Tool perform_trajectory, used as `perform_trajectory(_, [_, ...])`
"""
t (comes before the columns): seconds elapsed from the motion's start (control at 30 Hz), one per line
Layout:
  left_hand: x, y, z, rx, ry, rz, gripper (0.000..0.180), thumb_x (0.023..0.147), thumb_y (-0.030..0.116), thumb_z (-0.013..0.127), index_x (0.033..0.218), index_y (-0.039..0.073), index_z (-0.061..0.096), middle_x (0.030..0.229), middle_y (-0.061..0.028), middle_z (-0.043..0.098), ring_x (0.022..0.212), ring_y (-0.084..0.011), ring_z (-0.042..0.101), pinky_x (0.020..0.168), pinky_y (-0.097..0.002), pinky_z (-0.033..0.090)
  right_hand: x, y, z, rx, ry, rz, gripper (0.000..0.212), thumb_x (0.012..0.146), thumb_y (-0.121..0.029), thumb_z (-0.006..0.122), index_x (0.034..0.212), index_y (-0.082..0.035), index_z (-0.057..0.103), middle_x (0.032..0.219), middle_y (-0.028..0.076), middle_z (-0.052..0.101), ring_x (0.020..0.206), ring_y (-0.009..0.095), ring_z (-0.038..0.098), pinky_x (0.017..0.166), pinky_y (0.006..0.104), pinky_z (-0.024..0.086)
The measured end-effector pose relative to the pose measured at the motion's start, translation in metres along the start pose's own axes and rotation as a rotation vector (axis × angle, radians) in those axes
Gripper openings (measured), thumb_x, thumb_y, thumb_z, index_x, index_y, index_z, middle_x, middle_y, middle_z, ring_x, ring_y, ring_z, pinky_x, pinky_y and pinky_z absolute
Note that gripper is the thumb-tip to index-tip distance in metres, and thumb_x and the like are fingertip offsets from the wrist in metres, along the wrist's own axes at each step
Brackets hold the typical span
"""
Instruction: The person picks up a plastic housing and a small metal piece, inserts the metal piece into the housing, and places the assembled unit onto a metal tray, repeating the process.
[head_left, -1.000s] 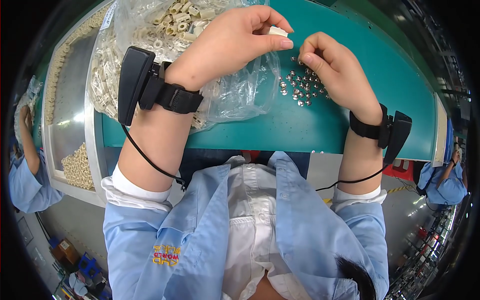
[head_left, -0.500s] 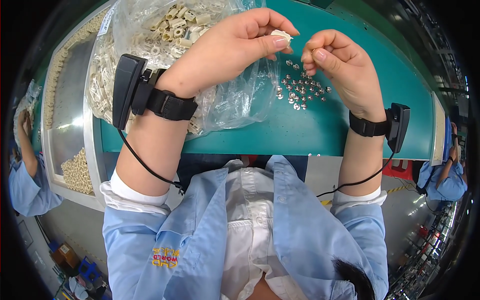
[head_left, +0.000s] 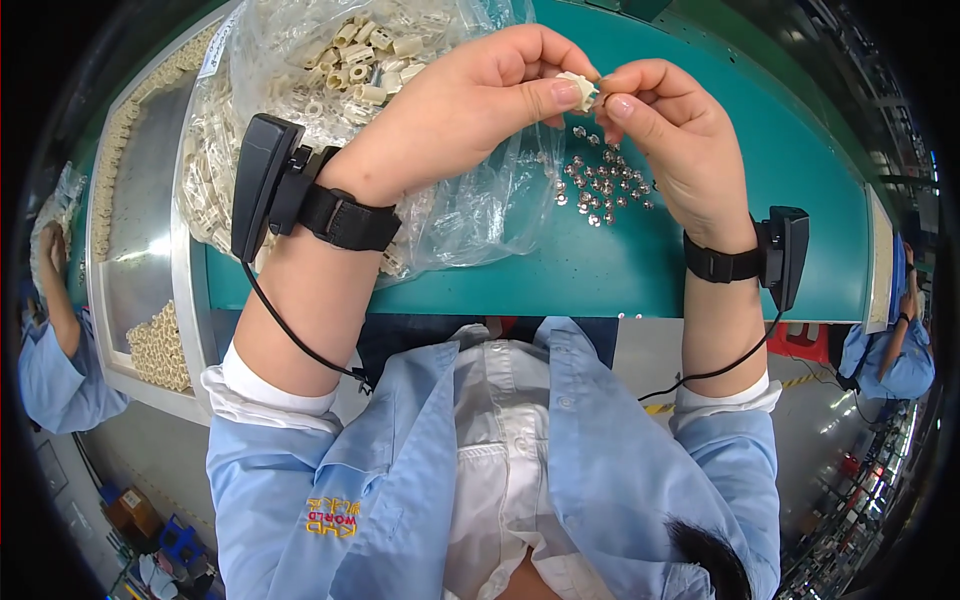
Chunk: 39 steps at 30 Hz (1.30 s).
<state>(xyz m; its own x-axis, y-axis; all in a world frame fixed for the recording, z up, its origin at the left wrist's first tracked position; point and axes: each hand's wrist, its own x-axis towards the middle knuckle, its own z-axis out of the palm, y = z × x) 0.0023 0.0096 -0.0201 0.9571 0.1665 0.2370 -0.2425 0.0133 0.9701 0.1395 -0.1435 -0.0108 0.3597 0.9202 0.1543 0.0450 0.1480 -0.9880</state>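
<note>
My left hand pinches a cream plastic part between thumb and fingers. Up against that part, the fingertips of my right hand are pressed together; whatever they pinch is too small or too covered to make out. Several small shiny metal pieces lie loose on the green table below the two hands. Under my left forearm spreads a clear plastic bag, filled with cream plastic parts of the same colour, some of them tube-shaped.
A metal-framed tray stands at the left, with rows of cream parts along its far side and a cluster in its near corner. Other people in blue sit at the far left and far right. A red stool stands below the table.
My hands have come together: the right moved left to the cream part, and the left shifted slightly right with it. The metal pieces remain on the table.
</note>
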Motion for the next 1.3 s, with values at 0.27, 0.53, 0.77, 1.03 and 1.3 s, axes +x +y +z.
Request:
perform_trajectory(0.27, [0.004,-0.008,0.000,-0.034,0.004,0.027,0.021,0.091,0.017,0.055,0.106,0.002,0.054,0.092,-0.0019,0.060,0.085,-0.0075,0.055,0.077,-0.0206,0.044,0.001,0.000,0.005,0.023,0.018,0.031,0.011,0.088,-0.009,0.058,0.095,-0.001,0.056,0.086,0.003,0.059,0.078,0.009,0.054,0.071,0.0215,0.043])
perform_trajectory(0.53, [0.028,-0.035,-0.011,-0.022,-0.334,0.637,0.014,0.092,0.008,0.052,0.105,0.004,0.047,0.092,-0.0004,0.054,0.083,-0.0055,0.051,0.074,-0.0181,0.041,0.000,0.000,0.011,0.039,0.012,0.107,0.013,0.089,-0.015,0.058,0.095,-0.003,0.055,0.081,0.000,0.055,0.073,0.007,0.050,0.068,0.0194,0.040])
perform_trajectory(0.77, [0.024,-0.041,-0.015,0.067,-0.296,0.714,0.015,0.092,0.007,0.052,0.105,0.005,0.047,0.093,0.0000,0.053,0.084,-0.0054,0.051,0.074,-0.0183,0.042,0.000,0.006,0.017,0.108,-0.035,0.093,0.016,0.090,-0.021,0.058,0.094,-0.006,0.053,0.079,-0.002,0.051,0.070,0.006,0.046,0.064,0.0180,0.037])
perform_trajectory(1.03, [0.001,0.000,0.007,-0.292,0.063,-0.068,0.014,0.091,0.012,0.055,0.101,0.004,0.052,0.090,-0.0033,0.058,0.083,-0.0089,0.055,0.075,-0.0221,0.044,0.000,0.007,0.013,0.063,-0.067,-0.059,0.016,0.091,-0.018,0.057,0.097,-0.005,0.053,0.085,-0.001,0.053,0.075,0.006,0.048,0.068,0.0176,0.039])
perform_trajectory(1.3, [0.002,0.011,-0.002,-0.394,-0.116,-0.028,0.024,0.093,0.022,0.053,0.109,0.005,0.053,0.095,-0.0020,0.059,0.087,-0.0096,0.055,0.080,-0.0244,0.045,0.000,0.003,0.015,-0.194,0.043,-0.421,0.014,0.087,-0.014,0.061,0.094,-0.003,0.058,0.083,-0.001,0.054,0.072,0.005,0.049,0.064,0.0187,0.041])
